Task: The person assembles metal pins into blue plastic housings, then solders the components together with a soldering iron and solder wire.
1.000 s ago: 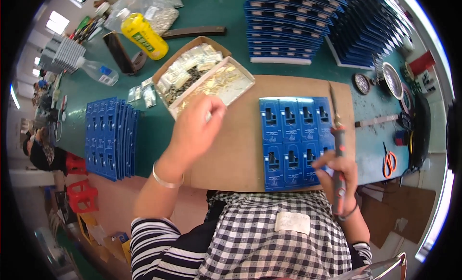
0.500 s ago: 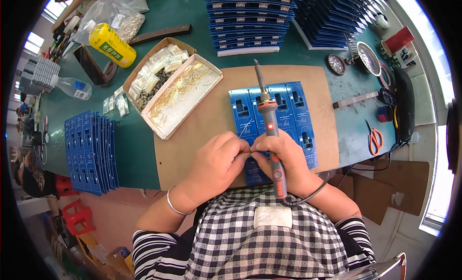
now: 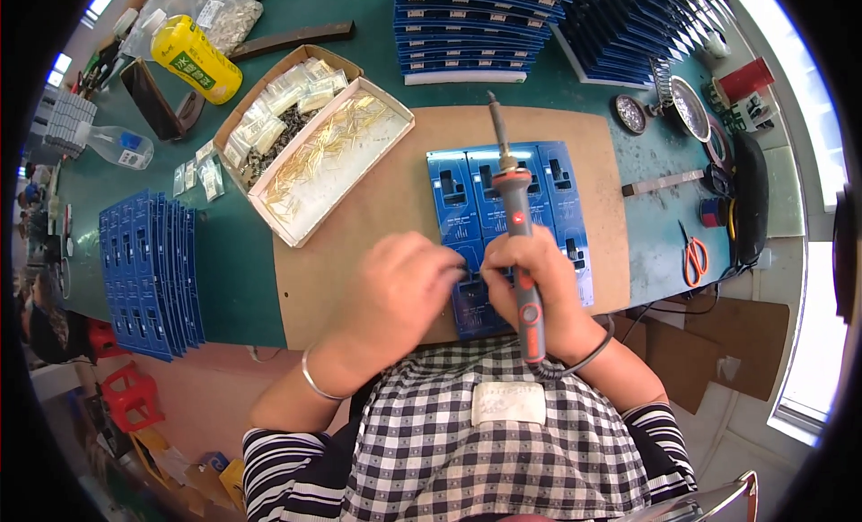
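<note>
My right hand (image 3: pixel 543 275) is closed round a grey and red soldering iron (image 3: pixel 514 199), its metal tip pointing away from me. The thumb and forefinger of that hand are bent together over a blue circuit board panel (image 3: pixel 567 219). Just left of them, my left hand (image 3: pixel 395 284) is blurred, its fingers curled together above the panel's left edge; whatever is between the fingertips is too smeared to make out. Both hands partly cover the panel, which lies on a brown board (image 3: pixel 359 219). To the left a box (image 3: pixel 296 226) holds thin gold pins (image 3: pixel 310 167) and small bags.
Upright blue boards (image 3: pixel 148 275) stand at left, with more stacks (image 3: pixel 471 37) at the back. A yellow bottle (image 3: pixel 193 60) and a clear bottle (image 3: pixel 121 145) stand far left. Orange-handled scissors (image 3: pixel 695 260), a metal strip (image 3: pixel 663 183) and a round tin (image 3: pixel 629 114) lie at right.
My hands have moved apart; the left fingertips no longer touch the right ones. The soldering iron has shifted slightly right, still in my right hand. The view has shifted a little.
</note>
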`<state>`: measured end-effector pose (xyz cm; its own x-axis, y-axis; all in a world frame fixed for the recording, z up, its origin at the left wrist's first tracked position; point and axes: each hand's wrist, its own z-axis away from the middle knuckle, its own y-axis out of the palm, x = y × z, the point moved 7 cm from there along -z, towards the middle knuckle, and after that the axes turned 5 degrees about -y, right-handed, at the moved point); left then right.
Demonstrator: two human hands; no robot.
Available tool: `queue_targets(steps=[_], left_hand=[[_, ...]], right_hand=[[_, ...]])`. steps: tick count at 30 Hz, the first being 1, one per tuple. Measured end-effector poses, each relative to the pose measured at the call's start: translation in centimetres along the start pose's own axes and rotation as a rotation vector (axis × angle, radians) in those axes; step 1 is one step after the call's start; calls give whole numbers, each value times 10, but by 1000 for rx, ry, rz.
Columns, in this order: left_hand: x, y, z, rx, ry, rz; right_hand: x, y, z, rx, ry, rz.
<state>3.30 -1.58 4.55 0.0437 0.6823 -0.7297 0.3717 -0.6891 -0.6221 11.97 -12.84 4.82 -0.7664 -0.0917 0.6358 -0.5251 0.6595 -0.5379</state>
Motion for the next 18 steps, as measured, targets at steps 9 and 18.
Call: queue_targets(steps=[9, 18], left_hand=[[61, -124, 23, -513, -261, -322], [81, -124, 29, -519, -332, -367]], right_hand=[[-13, 10, 4, 225, 64, 91], [-19, 13, 3, 239, 108, 90]])
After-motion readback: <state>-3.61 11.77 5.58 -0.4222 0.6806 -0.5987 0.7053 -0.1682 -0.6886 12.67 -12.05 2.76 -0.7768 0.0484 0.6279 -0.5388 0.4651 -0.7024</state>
